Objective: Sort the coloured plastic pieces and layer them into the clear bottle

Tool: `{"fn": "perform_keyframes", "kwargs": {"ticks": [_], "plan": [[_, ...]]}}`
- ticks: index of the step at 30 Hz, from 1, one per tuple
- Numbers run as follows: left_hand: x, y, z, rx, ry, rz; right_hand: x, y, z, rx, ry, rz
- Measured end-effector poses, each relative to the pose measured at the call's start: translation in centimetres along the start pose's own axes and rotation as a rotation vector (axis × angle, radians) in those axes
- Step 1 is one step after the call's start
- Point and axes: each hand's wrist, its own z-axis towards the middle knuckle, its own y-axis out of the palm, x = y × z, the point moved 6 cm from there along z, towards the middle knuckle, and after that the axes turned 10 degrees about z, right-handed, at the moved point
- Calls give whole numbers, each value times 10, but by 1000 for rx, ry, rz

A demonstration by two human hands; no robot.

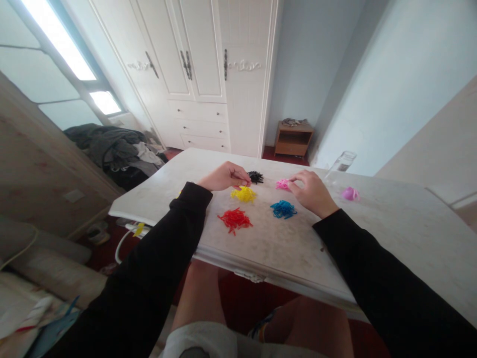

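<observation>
At the frame's centre, whatever the left hand (228, 176) may pinch is too small to tell. Right of centre, the right hand (307, 190) hides part of the pink pile (282, 184). Marks on the bottle (342, 162), farther right, are too blurred to read. The top edge crops the wardrobe (203, 64); the right edge, the tabletop (406, 223).

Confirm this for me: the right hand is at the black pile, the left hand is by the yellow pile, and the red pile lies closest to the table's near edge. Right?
Not quite: the head view shows the right hand at the pink pile, not the black pile. The left hand is by the yellow pile, and the red pile lies closest to the table's near edge.
</observation>
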Motion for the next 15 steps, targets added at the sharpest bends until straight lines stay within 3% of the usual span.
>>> {"fn": "perform_keyframes", "kwargs": {"ticks": [15], "plan": [[2, 1, -1, 1, -27, -36, 1, 3, 1, -22, -18, -25]]}}
